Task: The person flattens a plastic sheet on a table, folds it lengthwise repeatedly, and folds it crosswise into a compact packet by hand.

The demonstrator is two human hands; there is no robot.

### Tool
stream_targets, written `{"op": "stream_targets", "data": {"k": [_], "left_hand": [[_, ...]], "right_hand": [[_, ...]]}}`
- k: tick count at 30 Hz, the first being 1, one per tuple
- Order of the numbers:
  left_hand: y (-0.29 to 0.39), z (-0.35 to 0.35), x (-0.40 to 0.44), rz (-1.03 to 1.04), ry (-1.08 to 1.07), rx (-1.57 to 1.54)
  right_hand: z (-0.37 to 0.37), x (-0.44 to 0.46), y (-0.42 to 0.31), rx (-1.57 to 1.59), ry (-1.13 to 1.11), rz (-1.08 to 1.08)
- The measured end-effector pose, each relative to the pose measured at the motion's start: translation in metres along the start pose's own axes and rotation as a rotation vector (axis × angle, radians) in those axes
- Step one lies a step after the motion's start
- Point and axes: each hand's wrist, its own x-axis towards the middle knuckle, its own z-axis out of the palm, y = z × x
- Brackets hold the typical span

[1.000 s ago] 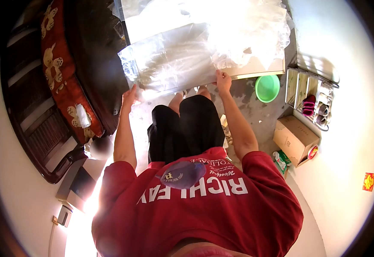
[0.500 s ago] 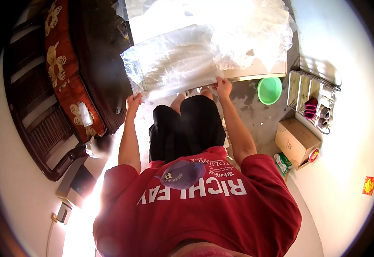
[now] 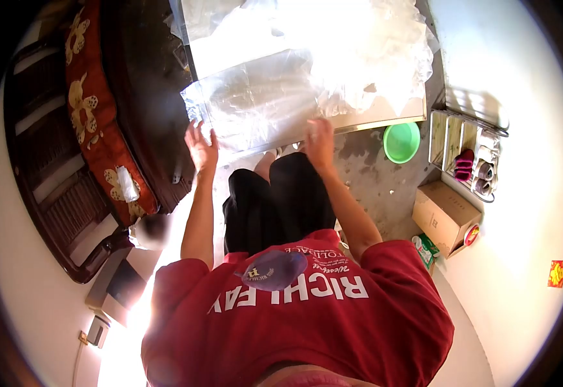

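Note:
A clear, flat plastic bag (image 3: 259, 97) lies across the near side of a bright, washed-out table, its near edge hanging a little toward my knees. Over the bag's left near corner is my left hand (image 3: 202, 147), fingers spread and holding nothing. My right hand (image 3: 320, 143), slightly blurred, is at the near edge toward the bag's right end; its fingers are stretched out with nothing visible in them. Whether either hand touches the plastic cannot be made out. To the right is a crumpled heap of clear plastic (image 3: 381, 61), partly lost in glare.
Right of the table, a green basin (image 3: 402, 142) stands on the floor. Beyond it are a shoe rack (image 3: 449, 138) with several shoes and a cardboard box (image 3: 446, 216). A dark wooden bench (image 3: 75, 200) with a red flowered cushion (image 3: 82, 106) runs along the left.
Both hands have let go of the bag's near edge and opened. The right hand has shifted slightly left and down. The bag now lies flatter on the table.

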Motion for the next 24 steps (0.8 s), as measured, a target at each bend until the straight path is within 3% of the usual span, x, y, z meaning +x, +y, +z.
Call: {"op": "stream_targets", "data": {"k": [3,5,7,10,11,13,18,21,22,24], "left_hand": [[0.033,0.031,0.027,0.204,-0.22,0.052],[0.038,0.043,0.043,0.231,-0.366,0.032],[0.032,0.048,0.05,0.235,-0.361,0.157],[0.016,0.043,0.057,0.175,-0.24,0.081],[0.014,0.041,0.056,0.091,-0.349,0.165],[0.015,0.04,0.058,0.149,-0.215,0.178],[0.019,0.049,0.065,0.266,-0.306,0.22],[0.016,0.048,0.065,0.268,-0.326,0.214],[0.014,0.047,0.064,0.276,-0.33,0.198],[0.016,0.043,0.064,0.269,-0.342,0.214]], "right_hand": [[0.027,0.026,-0.029,0.074,-0.101,-0.183],[0.041,0.039,-0.031,-0.148,-0.241,-0.21],[0.057,0.038,-0.009,-0.11,-0.241,-0.14],[0.04,0.037,0.001,-0.21,-0.289,-0.155],[0.037,0.038,0.0,-0.212,-0.29,-0.157],[0.031,0.05,-0.009,-0.211,-0.259,-0.125],[0.057,0.1,-0.015,-0.19,-0.242,-0.244],[0.057,0.119,-0.003,-0.351,-0.355,0.034],[0.047,0.125,0.002,-0.001,-0.481,0.233],[0.042,0.117,0.004,-0.056,-0.431,0.175]]}}
